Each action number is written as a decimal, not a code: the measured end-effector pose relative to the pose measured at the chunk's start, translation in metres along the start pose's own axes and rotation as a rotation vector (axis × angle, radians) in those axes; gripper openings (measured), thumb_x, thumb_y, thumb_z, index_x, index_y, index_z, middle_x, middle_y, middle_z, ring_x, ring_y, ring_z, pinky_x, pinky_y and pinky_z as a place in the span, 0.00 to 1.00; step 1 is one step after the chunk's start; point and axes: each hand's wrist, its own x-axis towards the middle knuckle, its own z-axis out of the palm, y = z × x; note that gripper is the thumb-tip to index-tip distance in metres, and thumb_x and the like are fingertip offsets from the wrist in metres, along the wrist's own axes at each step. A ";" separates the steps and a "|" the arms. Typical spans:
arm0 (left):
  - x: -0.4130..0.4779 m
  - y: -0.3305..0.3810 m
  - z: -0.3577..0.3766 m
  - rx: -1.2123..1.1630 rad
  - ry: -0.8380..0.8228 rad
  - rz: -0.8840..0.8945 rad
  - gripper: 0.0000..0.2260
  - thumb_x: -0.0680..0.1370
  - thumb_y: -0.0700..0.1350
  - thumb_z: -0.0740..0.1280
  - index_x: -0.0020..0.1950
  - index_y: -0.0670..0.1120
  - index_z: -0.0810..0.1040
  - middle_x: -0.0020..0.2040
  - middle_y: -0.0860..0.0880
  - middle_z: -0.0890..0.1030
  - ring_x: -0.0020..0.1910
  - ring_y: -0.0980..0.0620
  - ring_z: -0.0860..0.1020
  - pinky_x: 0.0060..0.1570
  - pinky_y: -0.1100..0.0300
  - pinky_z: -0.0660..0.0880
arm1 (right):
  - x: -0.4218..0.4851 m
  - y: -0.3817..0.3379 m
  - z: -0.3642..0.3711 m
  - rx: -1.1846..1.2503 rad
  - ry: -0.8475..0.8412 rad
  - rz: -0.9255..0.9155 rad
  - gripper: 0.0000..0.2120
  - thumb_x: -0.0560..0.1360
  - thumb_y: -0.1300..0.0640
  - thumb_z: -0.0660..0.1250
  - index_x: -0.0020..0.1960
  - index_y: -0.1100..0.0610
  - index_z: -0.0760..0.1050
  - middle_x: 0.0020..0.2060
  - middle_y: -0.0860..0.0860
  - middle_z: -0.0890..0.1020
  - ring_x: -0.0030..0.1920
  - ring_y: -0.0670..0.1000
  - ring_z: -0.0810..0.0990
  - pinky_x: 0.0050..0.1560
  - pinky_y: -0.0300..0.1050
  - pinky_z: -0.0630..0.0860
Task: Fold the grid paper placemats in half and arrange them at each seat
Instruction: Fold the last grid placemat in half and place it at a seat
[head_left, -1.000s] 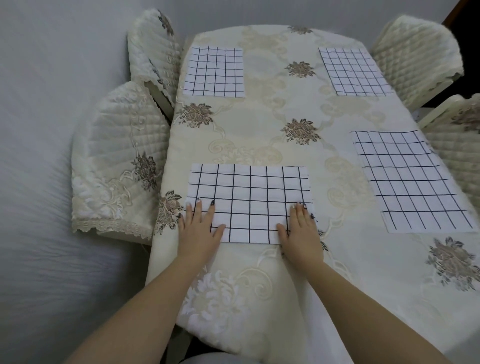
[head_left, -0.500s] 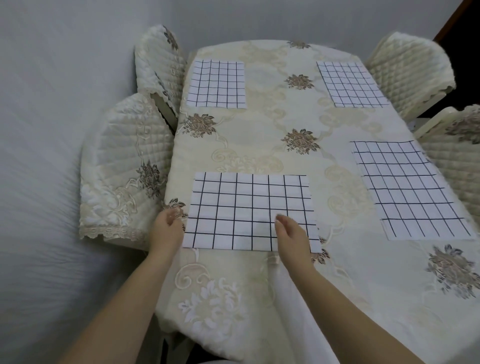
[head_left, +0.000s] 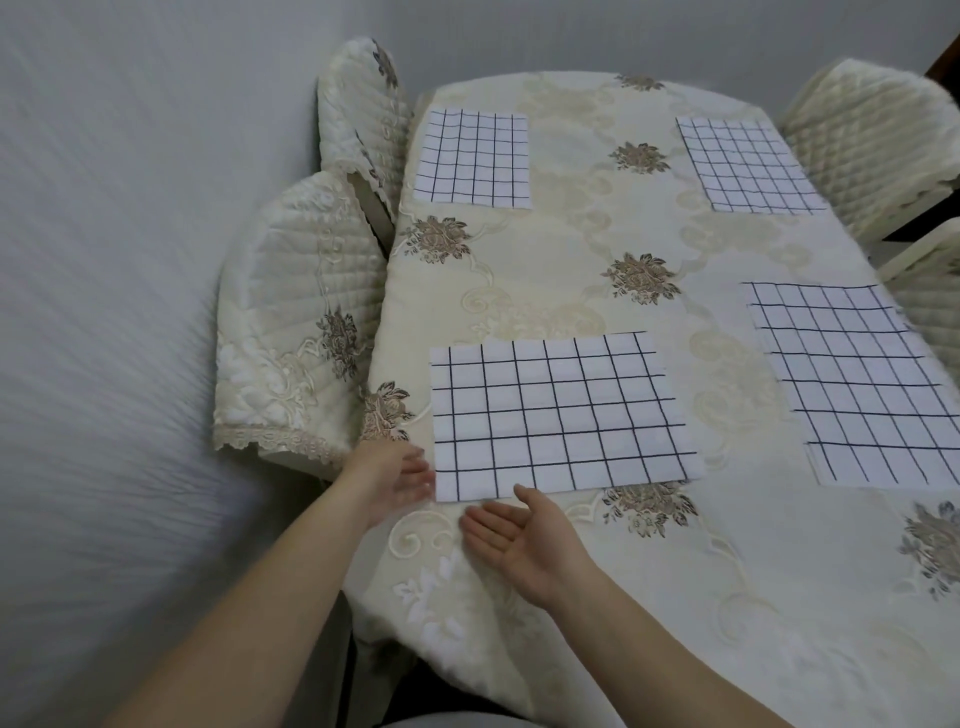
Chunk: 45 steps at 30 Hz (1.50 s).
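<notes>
Placemats are laid at four seats of the table (head_left: 571, 249). The nearest placemat (head_left: 561, 415) lies flat at 12 o'clock from both hands, with its long axis running from 9 to 3 o'clock. The left hand (head_left: 392, 478) is relaxed and holds nothing. Its fingertips are just beside the mat's 7 o'clock corner, and contact cannot be told. The right hand (head_left: 519, 530) is turned palm up, released and empty, just below the near edge at 6 o'clock. The left hand is judged nearer. A far-left placemat (head_left: 472, 158) is seen at 11 o'clock, a far-right placemat (head_left: 748, 166) at 1 o'clock and a right placemat (head_left: 852, 384) at 3 o'clock.
</notes>
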 end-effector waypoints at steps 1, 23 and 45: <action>-0.002 -0.003 0.004 0.020 -0.019 -0.012 0.06 0.80 0.37 0.61 0.44 0.38 0.74 0.40 0.42 0.77 0.37 0.46 0.77 0.38 0.54 0.76 | 0.001 0.002 0.002 0.008 0.008 -0.014 0.18 0.80 0.53 0.59 0.57 0.70 0.71 0.57 0.67 0.77 0.59 0.64 0.77 0.60 0.56 0.74; 0.008 0.007 0.032 0.048 -0.125 0.022 0.10 0.80 0.40 0.62 0.59 0.39 0.74 0.44 0.43 0.80 0.38 0.47 0.79 0.26 0.61 0.78 | -0.008 -0.105 -0.054 0.261 0.207 -0.458 0.17 0.80 0.51 0.60 0.64 0.61 0.69 0.61 0.59 0.76 0.50 0.56 0.79 0.64 0.54 0.72; 0.058 0.054 0.056 0.093 0.092 0.068 0.03 0.77 0.37 0.66 0.49 0.38 0.76 0.41 0.43 0.79 0.37 0.48 0.78 0.27 0.58 0.78 | 0.023 -0.282 -0.074 -0.716 0.352 -0.428 0.07 0.74 0.64 0.68 0.52 0.64 0.75 0.42 0.58 0.81 0.39 0.55 0.80 0.33 0.46 0.79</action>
